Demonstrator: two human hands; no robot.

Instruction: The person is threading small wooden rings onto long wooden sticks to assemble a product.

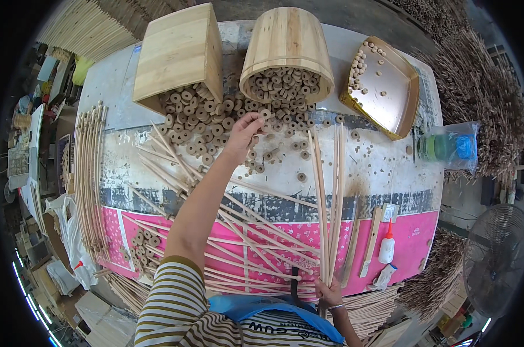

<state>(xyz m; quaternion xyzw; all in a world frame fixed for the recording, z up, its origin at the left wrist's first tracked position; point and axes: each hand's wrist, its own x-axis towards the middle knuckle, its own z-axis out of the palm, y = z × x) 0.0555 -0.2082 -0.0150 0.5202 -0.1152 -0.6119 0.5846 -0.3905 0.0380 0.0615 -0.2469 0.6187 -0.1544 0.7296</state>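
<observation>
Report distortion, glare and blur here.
Head view: the table's edges bow outward, and black fills the corners; head view: pale sheen on the tray's floor; head view: the left hand looks fairly sharp, without obvious motion blur.

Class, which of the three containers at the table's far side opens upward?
The shallow, yellow-edged tray on the right; the square wooden box and the round wooden bucket both lie tipped on their sides.

left sleeve (pixel 170 301): short, olive-brown and white stripes, plain olive-brown cuff (pixel 184 264)
shirt front (pixel 256 336): striped, dark lettering (pixel 273 328)
apron (pixel 233 306): bright blue
right wrist (pixel 338 313): thin whitish band (pixel 335 306)
left hand (pixel 246 136): bare
right hand (pixel 330 294): bare
</observation>
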